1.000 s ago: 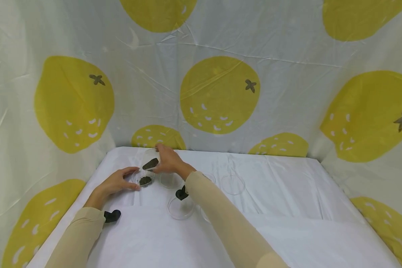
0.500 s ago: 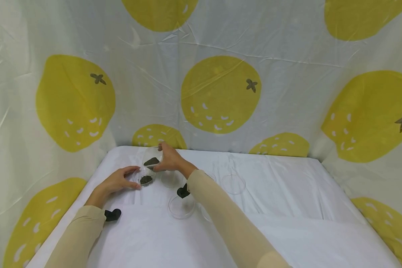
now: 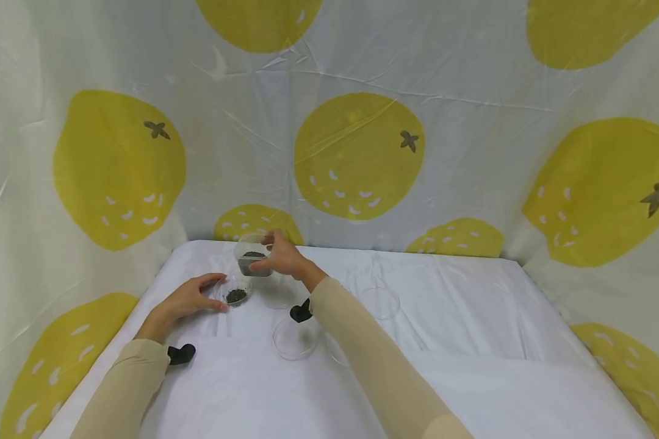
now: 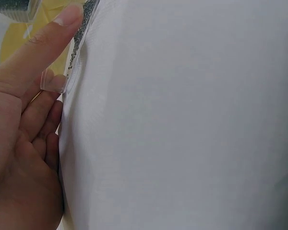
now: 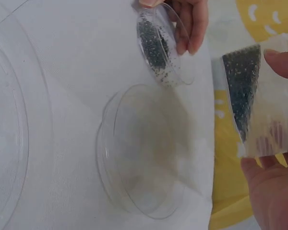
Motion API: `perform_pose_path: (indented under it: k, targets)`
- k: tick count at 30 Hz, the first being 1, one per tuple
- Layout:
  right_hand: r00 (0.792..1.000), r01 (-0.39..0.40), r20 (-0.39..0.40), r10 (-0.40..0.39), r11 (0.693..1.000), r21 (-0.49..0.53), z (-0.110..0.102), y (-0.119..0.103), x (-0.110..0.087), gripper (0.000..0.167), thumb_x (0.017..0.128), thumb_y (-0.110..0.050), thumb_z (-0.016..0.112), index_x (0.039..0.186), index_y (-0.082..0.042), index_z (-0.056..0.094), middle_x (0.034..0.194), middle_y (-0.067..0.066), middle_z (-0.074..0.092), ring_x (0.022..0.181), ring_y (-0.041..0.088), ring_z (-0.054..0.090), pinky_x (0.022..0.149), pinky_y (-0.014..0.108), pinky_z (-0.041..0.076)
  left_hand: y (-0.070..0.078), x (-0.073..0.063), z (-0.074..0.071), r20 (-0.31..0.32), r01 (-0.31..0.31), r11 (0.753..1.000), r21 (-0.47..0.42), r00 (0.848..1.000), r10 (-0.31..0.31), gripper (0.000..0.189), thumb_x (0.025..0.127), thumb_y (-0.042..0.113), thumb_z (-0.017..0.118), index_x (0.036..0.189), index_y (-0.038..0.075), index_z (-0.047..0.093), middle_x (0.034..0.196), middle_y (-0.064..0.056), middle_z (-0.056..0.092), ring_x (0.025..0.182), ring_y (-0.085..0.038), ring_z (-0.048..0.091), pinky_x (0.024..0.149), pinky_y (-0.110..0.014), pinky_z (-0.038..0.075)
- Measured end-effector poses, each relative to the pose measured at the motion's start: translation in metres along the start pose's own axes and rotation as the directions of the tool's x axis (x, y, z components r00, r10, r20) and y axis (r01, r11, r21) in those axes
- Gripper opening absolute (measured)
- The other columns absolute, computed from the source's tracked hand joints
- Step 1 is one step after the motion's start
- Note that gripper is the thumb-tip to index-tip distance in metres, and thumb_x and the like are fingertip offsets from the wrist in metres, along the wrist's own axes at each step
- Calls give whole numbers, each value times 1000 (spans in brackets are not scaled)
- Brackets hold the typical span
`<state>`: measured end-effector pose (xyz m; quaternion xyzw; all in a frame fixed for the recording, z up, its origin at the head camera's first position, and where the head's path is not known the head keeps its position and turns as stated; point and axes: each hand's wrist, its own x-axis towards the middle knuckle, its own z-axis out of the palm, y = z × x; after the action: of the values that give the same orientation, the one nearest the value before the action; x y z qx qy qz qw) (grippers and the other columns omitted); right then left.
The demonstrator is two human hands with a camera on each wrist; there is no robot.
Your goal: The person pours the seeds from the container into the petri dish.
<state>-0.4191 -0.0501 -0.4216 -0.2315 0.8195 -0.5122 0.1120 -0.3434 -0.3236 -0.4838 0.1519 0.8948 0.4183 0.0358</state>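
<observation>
At the table's far left, my left hand (image 3: pixel 187 300) holds the side of a clear petri dish (image 5: pixel 153 45), thumb on one side and fingers on the other. A small heap of dark granules (image 3: pixel 236 296) lies in it. My right hand (image 3: pixel 290 259) grips a clear plastic tub (image 3: pixel 255 263) in the air, just behind and right of that dish. Dark granules fill the tub's lower part, their surface sloping in the right wrist view (image 5: pixel 242 91). No stream of granules shows between tub and dish.
Right of the filled dish stands a bare petri dish (image 5: pixel 144 153). Other clear dishes stand nearer (image 3: pixel 295 338) and farther right (image 3: pixel 380 303), one partly behind the right sleeve (image 3: pixel 379 360). A lemon-patterned curtain (image 3: pixel 357 152) hangs along the table's back edge.
The tub in my right hand has risen slightly and moved right, turning from a tilt towards the dish to nearly level. My left hand stays at the dish.
</observation>
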Motion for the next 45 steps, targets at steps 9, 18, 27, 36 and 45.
perform_pose_path:
  k: [9,18,27,36,45]
  targets:
    - [999,30,38,-35,991,127,-15,1,-3,78,83,-18,90,143,-11,40,143,6,53,138,26,45,107,44,45,5,0,1,3,-9,1000,6,1000,9,87,78,24,93,147,-6,50,152,-27,46,147,-47,29,117,-64,20]
    - [995,65,56,-77,979,192,-33,-4,-13,81,87,-16,86,150,-10,37,145,4,53,139,22,45,108,44,44,5,2,1,2,5,1000,-9,1000,-5,87,77,22,93,147,-6,50,152,-27,47,147,-47,27,118,-63,18]
    - [989,99,88,-116,980,172,-55,-5,-22,88,84,-14,88,154,-7,34,149,8,50,141,22,44,110,43,43,5,3,1,5,3,1000,-15,1000,-3,87,77,21,94,148,-5,50,153,-28,45,148,-47,25,118,-64,18]
    - [987,102,107,-124,977,189,-81,-6,-37,91,85,-11,86,157,-12,32,152,8,48,142,22,42,111,43,42,4,-2,2,-4,41,999,-16,999,-41,88,76,22,94,148,-3,51,155,-28,42,149,-48,24,117,-64,18]
    - [987,111,94,-130,977,184,-104,-7,-55,92,84,-6,85,159,-8,30,152,11,46,142,25,41,111,45,42,3,-3,2,-12,18,999,-33,1000,-19,87,76,19,94,148,-4,50,154,-29,43,148,-49,24,117,-65,18]
